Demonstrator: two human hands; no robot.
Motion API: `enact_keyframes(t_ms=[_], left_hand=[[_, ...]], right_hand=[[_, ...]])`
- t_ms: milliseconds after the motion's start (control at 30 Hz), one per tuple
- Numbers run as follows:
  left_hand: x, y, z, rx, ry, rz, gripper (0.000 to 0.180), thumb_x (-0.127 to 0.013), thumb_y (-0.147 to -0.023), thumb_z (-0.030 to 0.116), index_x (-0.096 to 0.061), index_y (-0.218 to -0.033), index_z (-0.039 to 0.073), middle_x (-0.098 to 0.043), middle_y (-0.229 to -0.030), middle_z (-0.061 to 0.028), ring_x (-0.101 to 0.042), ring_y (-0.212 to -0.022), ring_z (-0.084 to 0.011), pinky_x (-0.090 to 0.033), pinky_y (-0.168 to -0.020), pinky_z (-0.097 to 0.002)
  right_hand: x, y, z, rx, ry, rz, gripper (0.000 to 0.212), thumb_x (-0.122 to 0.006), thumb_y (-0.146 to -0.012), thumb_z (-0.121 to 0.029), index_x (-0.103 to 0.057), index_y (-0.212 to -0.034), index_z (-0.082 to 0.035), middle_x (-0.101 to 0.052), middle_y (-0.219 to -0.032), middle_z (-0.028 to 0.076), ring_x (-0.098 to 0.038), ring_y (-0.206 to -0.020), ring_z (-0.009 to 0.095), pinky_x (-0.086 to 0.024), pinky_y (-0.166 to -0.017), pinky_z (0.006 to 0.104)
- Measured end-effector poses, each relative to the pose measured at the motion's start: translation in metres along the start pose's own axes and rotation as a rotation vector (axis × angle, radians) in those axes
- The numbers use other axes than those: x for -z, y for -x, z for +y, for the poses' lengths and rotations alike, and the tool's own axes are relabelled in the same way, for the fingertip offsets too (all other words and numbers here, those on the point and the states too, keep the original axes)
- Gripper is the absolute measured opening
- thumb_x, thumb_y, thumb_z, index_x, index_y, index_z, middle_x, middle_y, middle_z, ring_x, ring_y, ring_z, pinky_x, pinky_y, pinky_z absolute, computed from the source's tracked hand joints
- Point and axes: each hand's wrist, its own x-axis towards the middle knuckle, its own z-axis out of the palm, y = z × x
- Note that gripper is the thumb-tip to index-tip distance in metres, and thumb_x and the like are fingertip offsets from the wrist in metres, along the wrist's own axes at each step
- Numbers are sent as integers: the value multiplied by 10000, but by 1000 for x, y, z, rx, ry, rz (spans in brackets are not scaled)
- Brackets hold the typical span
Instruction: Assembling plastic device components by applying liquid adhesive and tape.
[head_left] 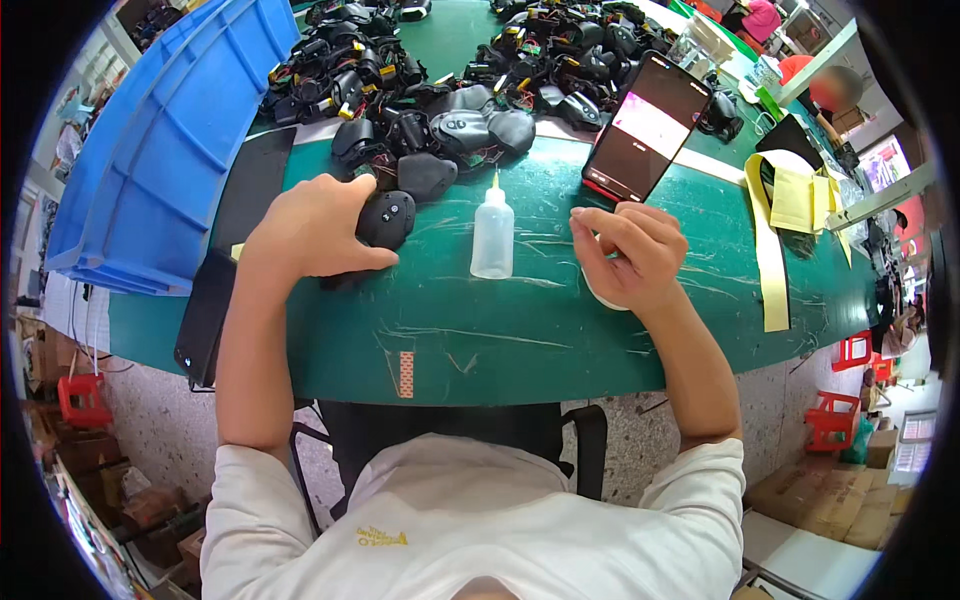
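Note:
My left hand (312, 228) is at the left side of the green table, thumb and fingers spread apart. Just beyond its palm lies a black rounded plastic housing with small buttons (388, 219), partly covered by the fingers. A similar dark housing (427, 176) rests behind it. My right hand (640, 252) hovers right of centre with its thumb and forefinger pinched; whatever may be between them is too small to make out. Beneath that hand shows the edge of a white round object (608, 298). Between the hands stands an upright translucent squeeze bottle (492, 238) with a narrow yellowish tip.
Piles of black housings with wires (560, 60) cover the far side. A phone (648, 130) leans upright behind my right hand. A large blue crate (170, 130) stands at left above a black case (205, 320). Yellow strips (768, 240) lie at right.

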Motion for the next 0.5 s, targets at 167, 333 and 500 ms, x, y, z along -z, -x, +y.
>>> enact_keyframes(t_ms=[167, 333, 500], left_hand=[[7, -7, -17, -90, 300, -31, 466, -737, -730, 281, -552, -1086, 43, -651, -691, -156, -657, -622, -248, -500, -552, -365], [10, -7, -29, -231, 1014, -130, 344, -697, -865, 198, -527, -1145, 93, -616, -590, -17, -568, -473, -71, -412, -437, -211], [-1, -9, -16, -430, 1777, -20, 295, -602, -934, 88, -487, -1198, 23, -676, -1014, -141, -712, -824, -150, -610, -677, -265]], right_hand=[[0, 2, 2, 10, -32, -19, 172, -743, -697, 44, -706, -847, -33, -463, -508, -11, -406, -393, 106, -298, -391, 250], [4, 2, 1, -1, 48, -8, 160, -746, -697, 18, -705, -832, -57, -482, -508, -4, -428, -390, 118, -327, -394, 259], [7, -20, -18, -221, -131, 19, 202, -764, -743, -4, -725, -936, -48, -601, -626, 7, -502, -458, 65, -367, -422, 215]])
